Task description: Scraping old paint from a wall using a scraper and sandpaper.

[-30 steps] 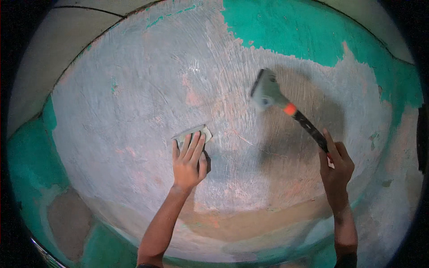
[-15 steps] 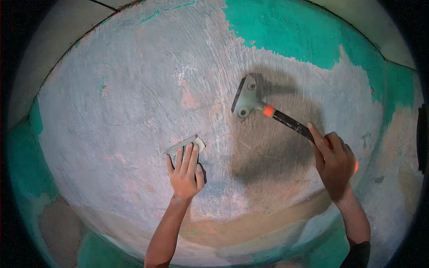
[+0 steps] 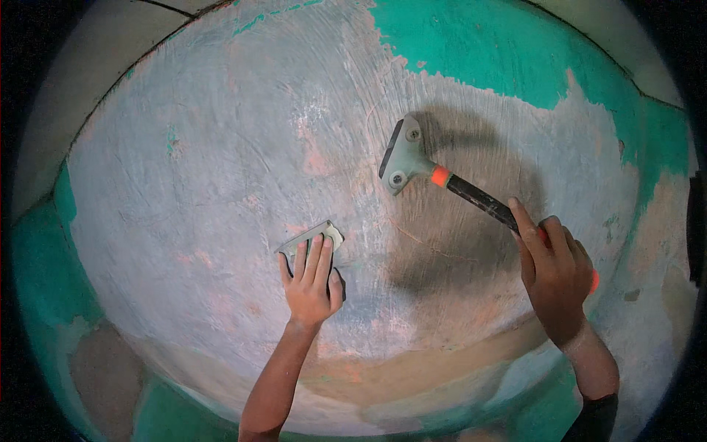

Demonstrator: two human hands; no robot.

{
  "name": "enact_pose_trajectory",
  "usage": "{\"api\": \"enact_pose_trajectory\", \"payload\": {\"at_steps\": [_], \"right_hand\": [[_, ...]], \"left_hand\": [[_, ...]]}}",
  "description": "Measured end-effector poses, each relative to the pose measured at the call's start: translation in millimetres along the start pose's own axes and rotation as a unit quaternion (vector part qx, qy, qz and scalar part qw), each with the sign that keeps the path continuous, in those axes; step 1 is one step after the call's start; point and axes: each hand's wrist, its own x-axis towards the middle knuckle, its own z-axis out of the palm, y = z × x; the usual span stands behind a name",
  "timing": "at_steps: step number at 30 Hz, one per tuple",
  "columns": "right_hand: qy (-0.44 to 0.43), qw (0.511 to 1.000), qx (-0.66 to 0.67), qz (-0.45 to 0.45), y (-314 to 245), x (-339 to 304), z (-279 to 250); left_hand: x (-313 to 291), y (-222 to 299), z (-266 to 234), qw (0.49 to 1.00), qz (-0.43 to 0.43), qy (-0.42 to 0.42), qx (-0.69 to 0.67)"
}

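Note:
My right hand (image 3: 557,276) is wrapped round the black handle of a long-handled scraper (image 3: 482,201) with orange bands. Its wide grey head (image 3: 407,157), with two screws and a dark blade edge, points left over the scraped wall (image 3: 243,140). A broad shadow lies behind it; whether the blade touches the wall, I cannot tell. Lower left, my left hand (image 3: 313,283) has its fingers stretched over a flat grey straight-edged plate (image 3: 303,237), holding it against the wall. A pale end of this plate shows beside the fingertips; the rest is under them.
Green paint (image 3: 479,51) with a ragged edge covers the upper right of the wall. Grey-white surface shows pinkish patches elsewhere. A brownish band (image 3: 412,372) runs along the bottom. Pale ceiling (image 3: 96,44) meets the wall at the top corners.
The view has shifted slightly, so the wall sits a little farther right. Against the wall, the scraper head has moved slightly left. My left hand keeps its place on the wall.

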Motion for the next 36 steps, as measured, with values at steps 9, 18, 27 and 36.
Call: {"api": "enact_pose_trajectory", "payload": {"at_steps": [9,18,27,36], "right_hand": [[-0.002,0.999,0.034,0.022,-6.8,-0.9,-8.9],[0.002,0.999,0.030,0.023,-9.7,7.9,-8.5],[-0.013,0.998,0.040,0.035,-11.7,0.3,-9.9],[-0.033,0.998,0.034,0.034,-13.6,-4.5,-13.9]], "left_hand": [[0.9,2.4,1.1,1.000,-0.018,0.015,-0.001],[0.8,-0.4,2.3,1.000,-0.016,0.025,-0.004],[-1.2,2.6,3.2,1.000,-0.020,0.021,-0.002],[2.2,4.4,0.6,1.000,-0.012,0.017,-0.004]]}}
